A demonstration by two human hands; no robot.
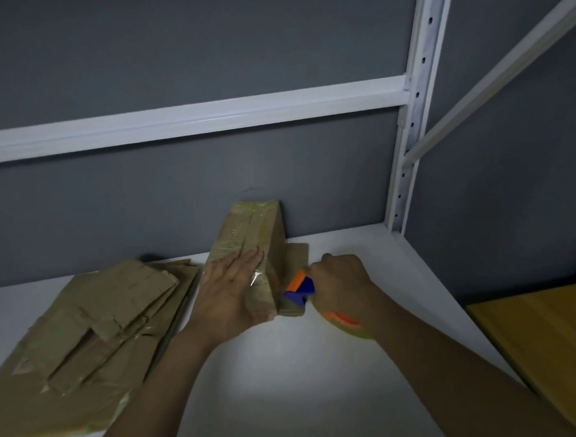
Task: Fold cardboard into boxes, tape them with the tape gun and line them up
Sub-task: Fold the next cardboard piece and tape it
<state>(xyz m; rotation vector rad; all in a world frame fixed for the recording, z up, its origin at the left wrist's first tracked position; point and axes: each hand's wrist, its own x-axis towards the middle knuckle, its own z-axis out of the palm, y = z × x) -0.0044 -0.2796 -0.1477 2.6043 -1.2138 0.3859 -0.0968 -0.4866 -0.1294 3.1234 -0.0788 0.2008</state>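
Tape gun at the box, mid-shelf!

Near left, flattened cardboard (104, 316) lies stacked on the white shelf (290, 367). Left grip (227, 288) lies flat, fingers straight, atop the folded box (256, 230). Right grip (340, 280) is curled round the blue-and-orange tape gun (298, 289), whose nose touches the box's right side. Grey wall (188, 48) just behind.

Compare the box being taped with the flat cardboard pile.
The box is folded up, standing; the cardboard pile lies flat. The left hand rests on the box and the right hand holds the tape gun beside it; no hand touches the pile. Both are brown and bear shiny tape.
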